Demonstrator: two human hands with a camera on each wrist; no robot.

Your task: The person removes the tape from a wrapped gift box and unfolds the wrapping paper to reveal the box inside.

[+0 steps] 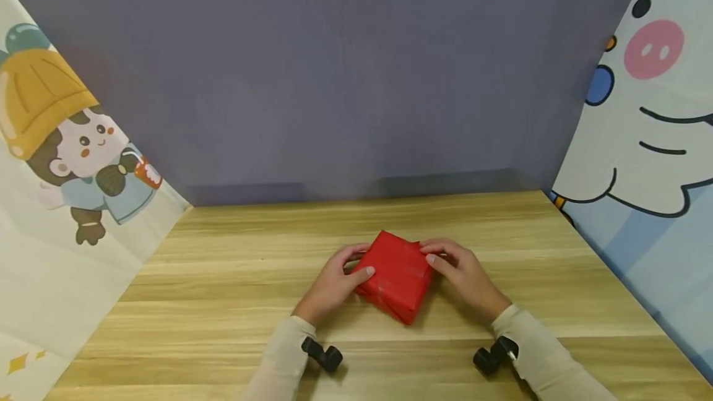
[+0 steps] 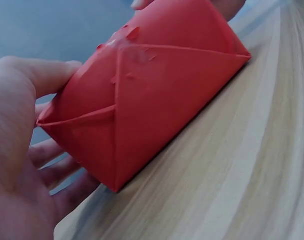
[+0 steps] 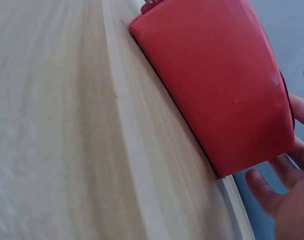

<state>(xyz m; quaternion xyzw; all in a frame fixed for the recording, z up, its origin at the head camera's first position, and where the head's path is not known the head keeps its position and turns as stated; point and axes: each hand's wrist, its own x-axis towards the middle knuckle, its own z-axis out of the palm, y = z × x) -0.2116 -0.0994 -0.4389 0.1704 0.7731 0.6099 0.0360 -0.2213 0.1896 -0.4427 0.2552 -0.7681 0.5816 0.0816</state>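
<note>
A box-shaped package wrapped in red paper sits on the table, turned with one corner toward me. My left hand grips its left corner, thumb on top and fingers round the far side. At the right corner, my right hand holds the package between thumb and bent fingers, beside a small raised paper edge. The left wrist view shows the package's folded end, with clear tape and small torn bits near the top of the fold. A smooth red side faces the right wrist camera, with right fingertips near its corner.
The wood-grain table extends around the package. A grey panel stands along its back edge. Cartoon-printed sheets hang at the left and right. A black mount sits on each wrist over beige sleeves.
</note>
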